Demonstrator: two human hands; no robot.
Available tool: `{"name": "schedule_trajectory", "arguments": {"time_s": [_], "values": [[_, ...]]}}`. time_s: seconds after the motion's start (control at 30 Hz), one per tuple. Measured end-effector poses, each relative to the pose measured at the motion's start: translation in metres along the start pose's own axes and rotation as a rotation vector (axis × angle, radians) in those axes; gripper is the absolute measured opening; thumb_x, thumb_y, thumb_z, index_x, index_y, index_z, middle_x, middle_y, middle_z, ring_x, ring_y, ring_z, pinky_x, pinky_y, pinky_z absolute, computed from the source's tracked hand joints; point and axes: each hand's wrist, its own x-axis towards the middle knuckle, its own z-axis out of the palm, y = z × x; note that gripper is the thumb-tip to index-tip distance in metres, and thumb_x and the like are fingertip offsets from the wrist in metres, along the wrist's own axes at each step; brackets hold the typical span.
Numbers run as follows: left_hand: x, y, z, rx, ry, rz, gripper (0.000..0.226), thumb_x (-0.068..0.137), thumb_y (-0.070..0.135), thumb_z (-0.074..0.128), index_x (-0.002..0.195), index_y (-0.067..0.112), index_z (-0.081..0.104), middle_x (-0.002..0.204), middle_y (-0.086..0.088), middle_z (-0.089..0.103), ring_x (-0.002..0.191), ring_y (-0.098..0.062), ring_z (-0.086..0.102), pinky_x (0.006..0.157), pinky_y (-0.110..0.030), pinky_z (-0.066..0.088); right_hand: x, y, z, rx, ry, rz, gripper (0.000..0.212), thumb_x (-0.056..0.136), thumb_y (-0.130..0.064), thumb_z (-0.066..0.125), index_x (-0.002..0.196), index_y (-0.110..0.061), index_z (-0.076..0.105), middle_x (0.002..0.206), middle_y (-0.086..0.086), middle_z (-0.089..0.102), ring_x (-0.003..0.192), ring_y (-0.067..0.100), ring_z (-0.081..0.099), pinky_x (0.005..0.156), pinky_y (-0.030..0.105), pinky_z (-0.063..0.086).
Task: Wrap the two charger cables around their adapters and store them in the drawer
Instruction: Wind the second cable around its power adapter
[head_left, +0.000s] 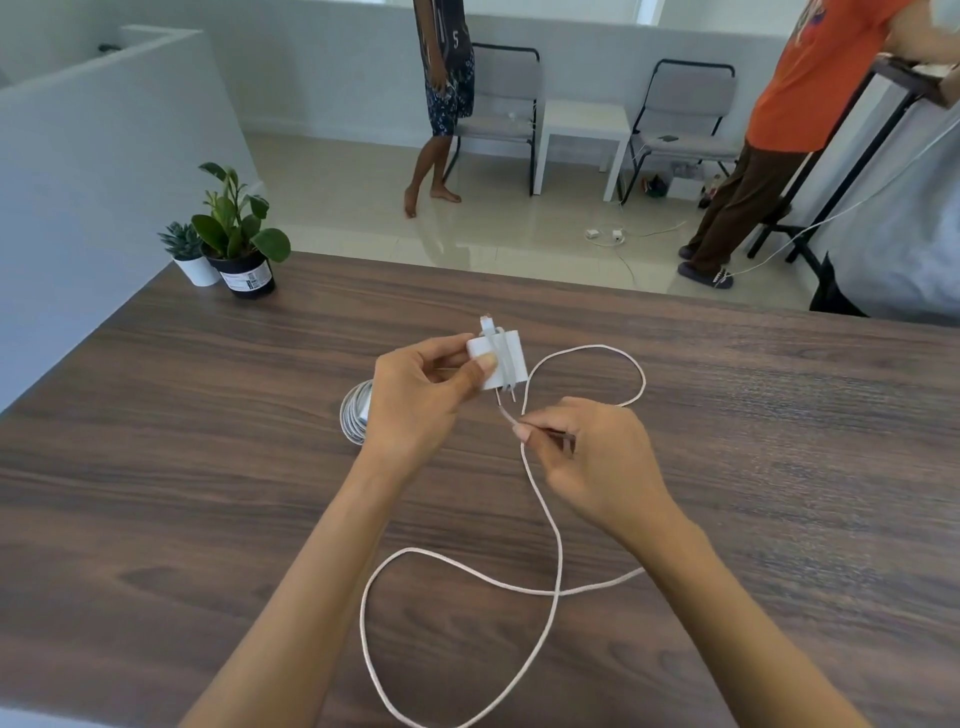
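Hiding behind left hand (415, 400), wrapped charger (356, 418)

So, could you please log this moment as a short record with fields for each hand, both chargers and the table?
left hand: holds white adapter, a few cable turns on it
right hand: pinches loose cable just below the adapter
loose cable: mostly unwound, looping over wooden table
second charger: already coiled, on table behind left hand
drawer: not in view
plants: far left corner
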Motion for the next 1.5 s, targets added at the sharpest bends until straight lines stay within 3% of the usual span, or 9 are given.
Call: {"name": "schedule_trajectory", "arguments": {"time_s": [0.3,0.6,0.8,0.93,1.03,1.13,1.23,1.4,1.5], "values": [[-0.001,-0.011,-0.001,0.235,-0.017,-0.003,0.025,0.080,0.012,0.074,0.105,0.011,0.070,0.083,0.004,0.072,0.074,-0.001,0.068,0.071,-0.013,0.054,0.011,-0.005,-0.036,-0.175,-0.037,-0.068,0.010,0.083,-0.032,0.065,0.078,-0.027,0.072,0.057,-0.018,0.041,0.063,0.008,0.043,0.052,0.021,0.027],[-0.014,-0.016,0.000,0.302,-0.224,-0.050,0.029,0.079,0.010,0.074,0.107,0.013,0.069,0.085,0.000,0.073,0.079,-0.010,0.068,0.086,-0.031,0.055,0.045,-0.005,-0.057,-0.226,-0.020,-0.130,0.007,0.079,-0.037,0.069,0.076,-0.032,0.072,0.059,-0.010,0.041,0.059,0.009,0.040,0.054,0.025,0.027],[-0.019,-0.008,-0.007,0.171,-0.323,-0.075,0.033,0.078,0.013,0.074,0.110,0.011,0.069,0.096,-0.009,0.074,0.091,-0.023,0.069,0.085,-0.028,0.056,0.057,0.010,-0.046,0.116,-0.045,-0.016,0.003,0.076,-0.034,0.073,0.073,-0.033,0.073,0.060,-0.001,0.056,0.056,0.010,0.046,0.056,0.027,0.034],[-0.023,-0.002,-0.006,0.058,-0.335,-0.091,0.038,0.069,0.021,0.073,0.106,0.013,0.070,0.092,-0.005,0.074,0.084,-0.014,0.067,0.080,-0.024,0.056,0.057,0.019,-0.037,0.489,-0.096,0.123,0.004,0.079,-0.022,0.073,0.076,-0.024,0.075,0.076,0.026,0.065,0.065,0.026,0.052,0.067,0.031,0.044],[-0.024,0.003,-0.005,0.027,-0.315,-0.064,0.034,0.068,0.018,0.072,0.102,0.016,0.070,0.087,-0.001,0.075,0.083,-0.014,0.067,0.080,-0.025,0.057,0.055,0.024,-0.029,0.630,-0.130,0.271,0.012,0.080,-0.020,0.072,0.085,-0.010,0.075,0.066,0.014,0.063,0.063,0.009,0.051,0.067,0.018,0.042],[-0.021,0.010,-0.005,-0.056,-0.296,-0.062,0.028,0.073,0.009,0.070,0.100,0.014,0.070,0.085,0.002,0.074,0.082,-0.010,0.068,0.076,-0.022,0.057,0.046,0.028,-0.014,0.728,-0.203,0.414,0.006,0.082,-0.012,0.069,0.082,-0.007,0.073,0.082,0.016,0.065,0.075,0.018,0.052,0.071,0.023,0.041],[-0.014,0.016,-0.004,-0.128,-0.230,-0.067,0.024,0.076,0.006,0.069,0.099,0.013,0.070,0.083,0.004,0.075,0.079,-0.006,0.069,0.069,-0.018,0.055,0.030,0.025,0.001,0.757,-0.246,0.473,0.006,0.082,-0.010,0.069,0.082,-0.008,0.074,0.068,0.005,0.066,0.067,0.012,0.050,0.065,0.021,0.038],[0.001,0.011,-0.001,-0.193,-0.045,-0.118,0.023,0.075,0.009,0.072,0.097,0.009,0.070,0.094,-0.014,0.073,0.088,-0.022,0.070,0.082,-0.033,0.058,0.008,0.007,0.010,0.702,-0.126,0.451,0.029,0.086,-0.031,0.065,0.060,-0.020,0.074,0.055,0.013,0.055,0.062,0.016,0.048,0.059,0.023,0.037],[0.010,0.004,0.000,-0.122,0.033,-0.097,0.015,0.080,0.004,0.071,0.092,0.014,0.070,0.094,-0.017,0.072,0.093,-0.028,0.068,0.089,-0.042,0.055,0.000,0.001,0.010,0.438,-0.002,0.323,0.028,0.087,-0.032,0.063,0.068,-0.013,0.074,0.053,0.008,0.053,0.053,0.012,0.044,0.056,0.024,0.036]]}}
